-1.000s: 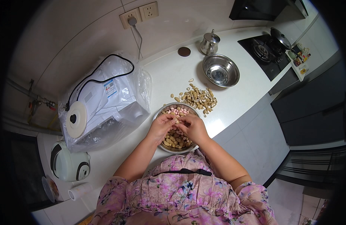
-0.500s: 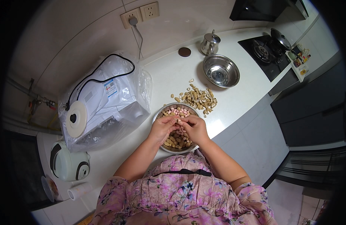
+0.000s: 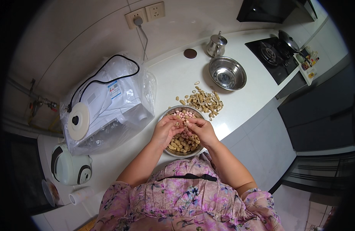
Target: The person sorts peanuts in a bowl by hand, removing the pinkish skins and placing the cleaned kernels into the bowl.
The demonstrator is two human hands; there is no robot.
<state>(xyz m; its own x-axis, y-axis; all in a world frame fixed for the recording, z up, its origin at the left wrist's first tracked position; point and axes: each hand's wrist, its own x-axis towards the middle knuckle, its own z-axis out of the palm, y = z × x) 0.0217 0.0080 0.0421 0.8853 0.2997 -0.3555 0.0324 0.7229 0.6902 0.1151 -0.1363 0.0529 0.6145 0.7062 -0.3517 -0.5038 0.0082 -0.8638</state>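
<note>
Both hands are over a steel bowl [image 3: 165,151] of unshelled peanuts [image 3: 184,143] and loose pink peanut kernels [image 3: 184,114]. My left hand [image 3: 166,129] pinches a pale piece of peanut shell [image 3: 177,124] between thumb and fingertips. Close beside it, my right hand [image 3: 202,130] is closed on a small peanut piece [image 3: 186,121], partly covered by the thumb. A small gap separates the two sets of fingertips. Just beyond the bowl, a pile of empty peanut shells [image 3: 205,101] lies on the white counter [image 3: 168,82].
Behind the shells stand an empty steel basin [image 3: 227,74], a steel pot with a lid [image 3: 216,45] and a dark round disc [image 3: 190,53]. A plastic-wrapped white appliance [image 3: 120,100] and a rice cooker [image 3: 71,165] occupy the left. A gas stove [image 3: 270,54] is at far right.
My fingertips have parted slightly: they were together on a peanut, and now each hand has its own piece. The bowl and shell pile stay in place.
</note>
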